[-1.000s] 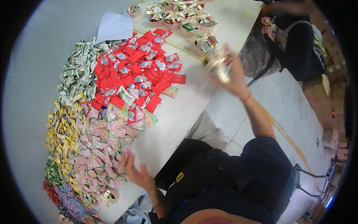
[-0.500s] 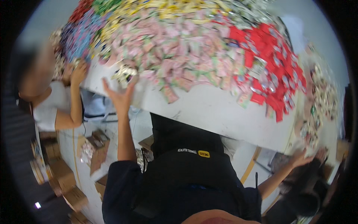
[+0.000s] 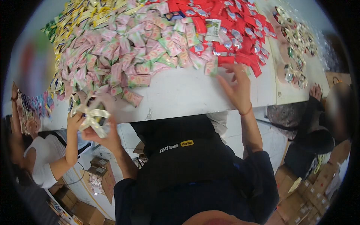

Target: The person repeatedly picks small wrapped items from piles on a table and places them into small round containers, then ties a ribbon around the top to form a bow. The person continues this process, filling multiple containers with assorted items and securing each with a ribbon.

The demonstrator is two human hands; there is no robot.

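My left hand point(image 3: 105, 135), at the table's left front edge, is closed around a small pale pink gift container point(image 3: 104, 102) with a cream ribbon bow point(image 3: 94, 117) and small packets inside. Close beside it, a co-worker's hand point(image 3: 74, 122) is at a similar bowed container point(image 3: 76, 100). My right hand point(image 3: 239, 90) reaches over the table with thumb and fingers apart. Its fingertips are by the lower edge of the red packets point(image 3: 245, 60) and a pink-and-green packet point(image 3: 211, 66). I see nothing held in it.
Pink-and-green packets point(image 3: 116, 48) cover much of the white table point(image 3: 176, 93), with yellow packets point(image 3: 86, 17) behind. Several bowed containers point(image 3: 296, 41) stand on the right-hand table. Another person's hand point(image 3: 315, 91) rests there. Cardboard boxes point(image 3: 99, 167) stand on the floor.
The view has shifted rightward. My left hand, apart before beside a bowed container, now grips one. My right hand has come from the right-hand table to the red packets.
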